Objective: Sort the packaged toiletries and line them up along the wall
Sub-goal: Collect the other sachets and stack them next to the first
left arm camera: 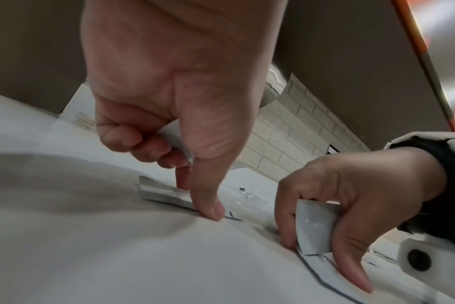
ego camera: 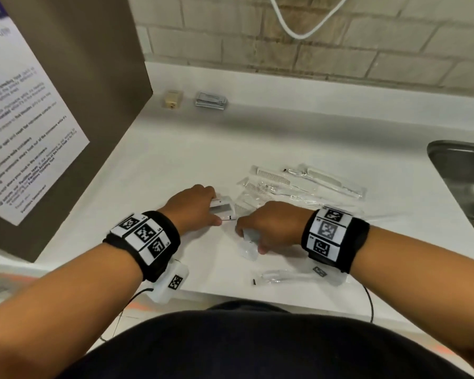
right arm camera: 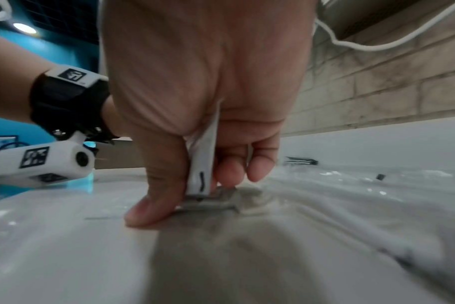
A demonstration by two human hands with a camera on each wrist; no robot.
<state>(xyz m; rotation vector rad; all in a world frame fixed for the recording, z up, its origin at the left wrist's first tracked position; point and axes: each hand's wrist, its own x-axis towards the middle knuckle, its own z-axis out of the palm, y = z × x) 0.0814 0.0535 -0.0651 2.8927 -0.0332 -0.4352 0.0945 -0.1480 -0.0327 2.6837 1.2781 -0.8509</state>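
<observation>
Low on the white counter point(ego camera: 175, 149), my left hand point(ego camera: 216, 212) grips small flat white packets point(ego camera: 223, 209). In the left wrist view its curled fingers hold one packet point(left arm camera: 178, 139) in the palm, while thumb and forefinger pinch another packet point(left arm camera: 164, 194) lying on the counter. My right hand point(ego camera: 246, 239) is just to the right, holding a white packet point(ego camera: 251, 237) upright between thumb and fingers point(right arm camera: 231, 170). The right wrist view shows that packet point(right arm camera: 203, 164) standing on a further flat one point(right arm camera: 210, 202). A stack of grey sachets point(ego camera: 210, 100) sits against the back wall.
Several combs in clear wrappers point(ego camera: 298, 184) lie behind my hands. A wrapped toothbrush point(ego camera: 285, 276) lies near the front edge. A beige plug adapter point(ego camera: 172, 99) stands by the wall. A steel sink point(ego camera: 463, 173) is at the right, a brown panel with a notice point(ego camera: 25, 119) at the left.
</observation>
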